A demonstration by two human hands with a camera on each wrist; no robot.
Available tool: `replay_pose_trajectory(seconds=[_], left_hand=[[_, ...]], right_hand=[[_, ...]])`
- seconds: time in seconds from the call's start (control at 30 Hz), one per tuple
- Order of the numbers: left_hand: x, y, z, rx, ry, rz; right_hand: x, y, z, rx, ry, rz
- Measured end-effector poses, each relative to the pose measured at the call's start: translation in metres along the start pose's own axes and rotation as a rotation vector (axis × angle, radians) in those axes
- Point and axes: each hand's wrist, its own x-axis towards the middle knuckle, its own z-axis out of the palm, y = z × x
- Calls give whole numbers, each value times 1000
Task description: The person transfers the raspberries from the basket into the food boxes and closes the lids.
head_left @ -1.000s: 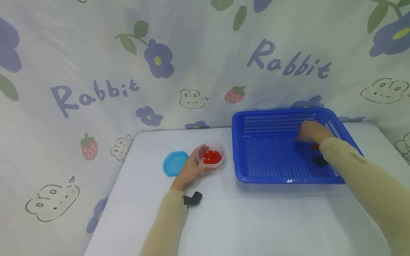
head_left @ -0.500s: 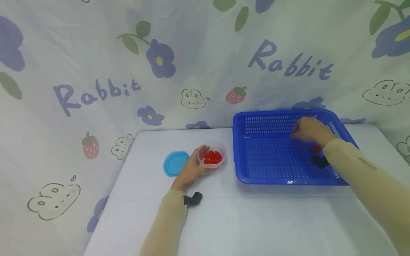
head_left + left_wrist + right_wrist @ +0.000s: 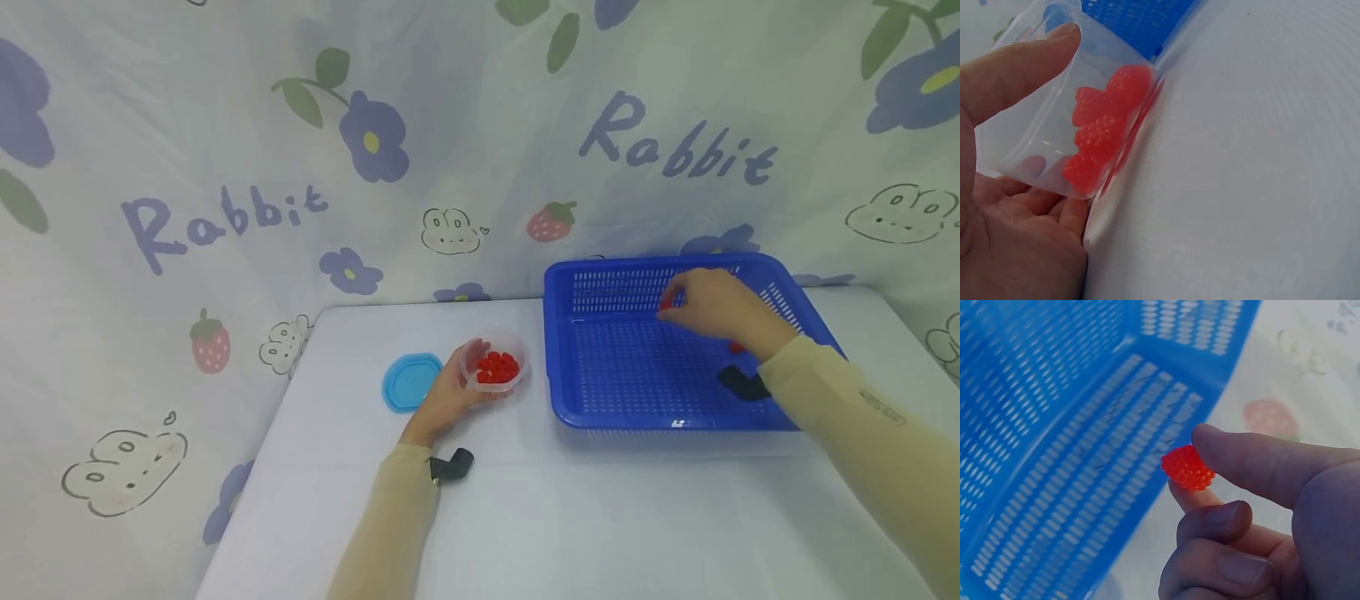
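Note:
My left hand [image 3: 448, 398] holds a clear plastic tub [image 3: 495, 340] upright on the table, thumb on one side and fingers around the other. Inside it lie several red raspberries [image 3: 1100, 134], heaped at the bottom. Over the back of the blue basket [image 3: 622, 425], my right hand [image 3: 716, 304] pinches a single raspberry [image 3: 1188, 469] between thumb and forefinger. More red [image 3: 737, 347] shows on the basket floor, partly hidden behind the right wrist.
A light blue lid [image 3: 411, 382] lies flat on the table [image 3: 600, 517], left of the tub. The basket stands at the back right against a printed curtain [image 3: 450, 125]. Its walls are slotted and raised. A black strap end [image 3: 452, 465] sticks out from the left wrist.
My right hand has lifted from the basket's right part and shifted left, with a raspberry now visible in its fingers. The left hand and tub have stayed in place.

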Motion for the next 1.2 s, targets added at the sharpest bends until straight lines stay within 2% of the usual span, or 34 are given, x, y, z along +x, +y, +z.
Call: replay_pose_trajectory(seconds=[0.23,0.37,0.63,0.93,1.2], left_hand=[[0,0,0,1,-3,-7],[0,0,0,3,-6,-8],[1,0,0,3,-15,-19],[1,1,0,1,-14,-21],[1,0,0,-14,-7,-1]], right_hand=[[-15,-19,4,38,33,-50],[-23,-32,9,80,41,-50],[-37,-56,23,144,113,-108],[-39,-80,48,233,195,-155],[-37,-108,66,309,246,-156]])
